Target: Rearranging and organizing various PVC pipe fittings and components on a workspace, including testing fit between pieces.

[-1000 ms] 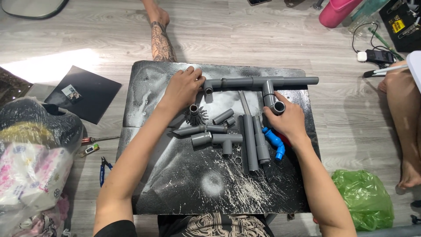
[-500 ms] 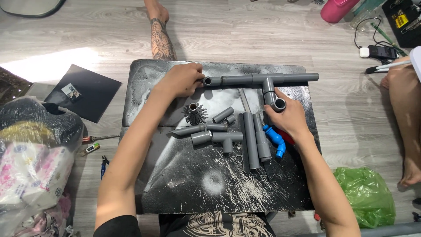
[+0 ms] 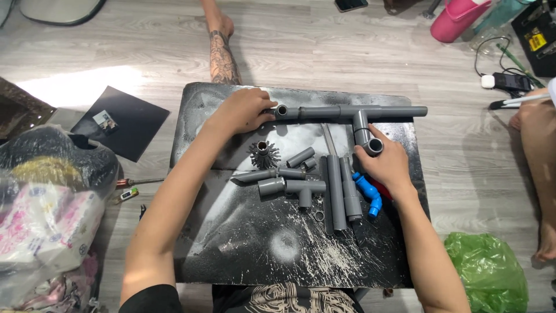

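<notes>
Pale wood-look flooring runs under a black board [image 3: 231, 255] dusted with white powder, and everything is easiest placed from that board. Along its far edge lies a grey pipe assembly [image 3: 347, 112]: a long run with a tee whose short branch points back toward the person and ends in an elbow.

The left hand [image 3: 243, 110] closes its fingertips around the open left end of the run, seemingly to keep it from turning. The right hand [image 3: 387, 165] wraps its fingers around the elbow [image 3: 372, 146] at the branch end, thumb side against the fitting; how tightly it is squeezed cannot be told from this high view. Held at two ends like this, the assembly is braced flat on the board.

On the middle of the board sit loose parts: a ribbed round fitting [image 3: 264, 153], a few short pipe offcuts [image 3: 301, 157], a smaller tee piece [image 3: 295, 186], and long straight pipes [image 3: 336, 191] lying side by side. A blue elbow [image 3: 369, 191] lies just beside them, under the right wrist.

Left of the board are a black folder [image 3: 121, 122] and stuffed plastic bags [image 3: 46, 197]; right of its near corner is a green bag [image 3: 489, 272]. Beyond the far edge, a tattooed leg [image 3: 223, 58] stretches away.
</notes>
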